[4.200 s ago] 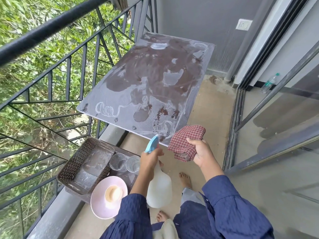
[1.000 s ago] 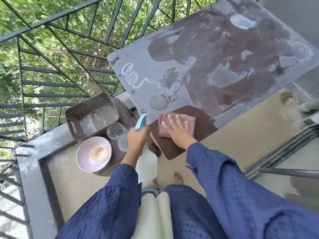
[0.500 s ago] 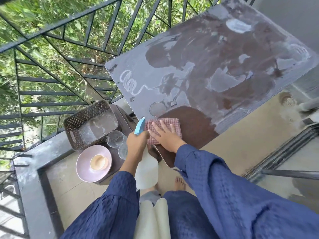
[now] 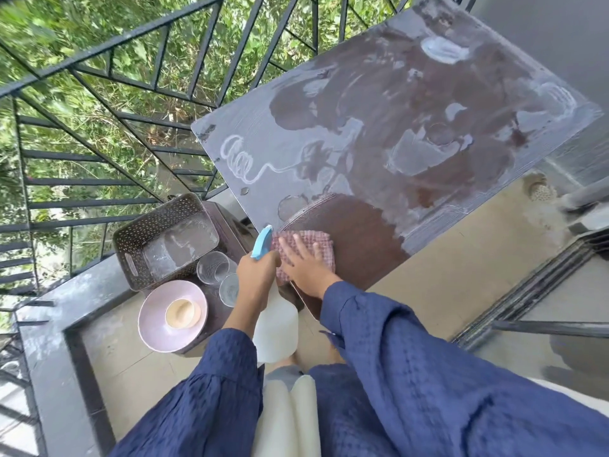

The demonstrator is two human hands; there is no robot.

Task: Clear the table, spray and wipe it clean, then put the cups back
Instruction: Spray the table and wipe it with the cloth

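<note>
The dark brown table [image 4: 412,133] is covered in grey dust and white marks, with a clean dark patch at its near corner. My right hand [image 4: 304,262] presses flat on a red checked cloth [image 4: 316,242] at that corner. My left hand [image 4: 255,270] grips the neck of a white spray bottle [image 4: 275,328] with a blue trigger, held upright just below the table's edge. Two clear glass cups [image 4: 216,268] stand on a low brown stool to the left.
On the stool also sit a brown perforated basket [image 4: 131,235] and a pink plate [image 4: 151,328] with a small beige cup on it. A black metal railing [image 4: 108,94] runs along the left. A sliding door track [image 4: 527,291] lies at the right.
My right hand has slid the cloth left along the near corner, and the clean dark patch has grown. My left hand keeps holding the spray bottle in place.
</note>
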